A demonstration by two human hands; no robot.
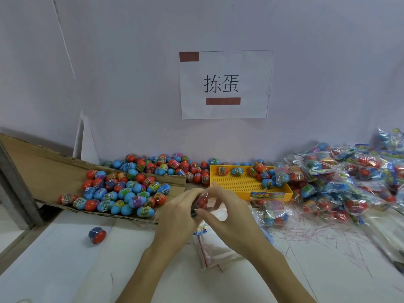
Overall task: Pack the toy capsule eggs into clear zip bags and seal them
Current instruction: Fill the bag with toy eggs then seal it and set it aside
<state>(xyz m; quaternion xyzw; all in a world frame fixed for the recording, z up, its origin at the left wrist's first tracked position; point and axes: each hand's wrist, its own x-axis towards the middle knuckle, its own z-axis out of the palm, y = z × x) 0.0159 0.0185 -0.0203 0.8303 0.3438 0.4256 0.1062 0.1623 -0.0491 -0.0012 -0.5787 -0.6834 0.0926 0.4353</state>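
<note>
The white table [65, 259] carries the whole job, and judging by how it lies the work is well along but far from over. The biggest mass is the heap of filled bags [341, 182] at the right, reaching off the frame edge; that much looks packed, though whether each strip is pressed closed is too small to tell. Next comes the cardboard sheet [43, 162] sloping at the left, with a large spill of loose eggs [122, 193] on it and along the wall behind, all yet to be bagged. A yellow tray [238, 182] between the two holds just a few eggs. A stack of empty zip bags [209, 248] lies flat under the hands. One stray egg [97, 235] sits alone on the table, well apart from the rest. Smallest, and the step in hand: the left hand [177, 217] and right hand [227, 213] meet over a clear bag [205, 202] with red eggs inside, fingers of both curled round it, seemingly filling or closing it
</note>
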